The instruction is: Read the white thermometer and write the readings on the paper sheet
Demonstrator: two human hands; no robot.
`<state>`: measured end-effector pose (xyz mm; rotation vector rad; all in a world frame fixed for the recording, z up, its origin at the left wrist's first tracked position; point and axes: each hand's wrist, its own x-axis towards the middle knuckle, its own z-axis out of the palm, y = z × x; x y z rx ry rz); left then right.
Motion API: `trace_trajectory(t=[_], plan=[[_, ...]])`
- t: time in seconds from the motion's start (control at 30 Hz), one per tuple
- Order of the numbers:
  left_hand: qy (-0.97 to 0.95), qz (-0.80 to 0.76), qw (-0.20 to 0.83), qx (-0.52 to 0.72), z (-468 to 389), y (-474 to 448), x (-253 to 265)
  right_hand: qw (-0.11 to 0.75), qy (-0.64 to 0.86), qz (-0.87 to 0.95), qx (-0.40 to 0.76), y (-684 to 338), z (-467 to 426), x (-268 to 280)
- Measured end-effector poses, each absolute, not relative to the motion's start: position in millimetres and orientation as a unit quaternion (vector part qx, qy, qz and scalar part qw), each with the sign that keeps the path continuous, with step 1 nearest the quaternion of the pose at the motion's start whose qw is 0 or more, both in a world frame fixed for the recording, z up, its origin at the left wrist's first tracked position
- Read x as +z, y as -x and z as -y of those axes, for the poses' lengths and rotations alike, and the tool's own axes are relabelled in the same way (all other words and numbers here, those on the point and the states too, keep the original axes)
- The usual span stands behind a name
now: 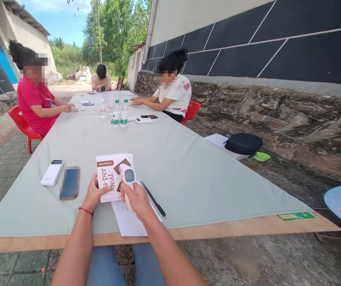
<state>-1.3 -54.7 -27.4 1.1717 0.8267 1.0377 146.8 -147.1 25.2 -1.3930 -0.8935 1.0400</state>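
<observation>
My left hand [95, 191] grips the lower left edge of a white and brown box [107, 163] printed "NutriMotion", its thumb across the front. The box stands upright, its printed face towards me. In my right hand [135, 197] is a white infrared thermometer [129, 174] with a blue-rimmed screen, held by its handle just in front of the box's right side. Below both hands lies a sheet of white paper [133, 227], partly covered by them. A black pen [154, 200] rests slantwise to the right of my right hand.
A white power bank [52, 173] and a phone [69, 183] lie at left. Farther up the cloth-covered table [188, 178] stand several bottles [124, 114], near another phone [149, 116]. Several people sit around the far part. A black case [243, 143] is beyond the right edge.
</observation>
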Motion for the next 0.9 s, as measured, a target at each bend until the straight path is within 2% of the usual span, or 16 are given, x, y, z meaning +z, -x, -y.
trace_trajectory(t=[0.33,0.6,0.9], plan=[[-0.499,-0.372,0.633,0.46,58,-1,-19,0.575,0.566,0.369,0.462,-144,145,26],[-0.454,-0.376,0.634,0.5,53,2,-27,0.588,0.514,0.376,0.498,-140,170,55],[-0.417,-0.36,0.604,0.576,52,3,-18,0.639,0.467,0.421,0.443,-144,200,91]])
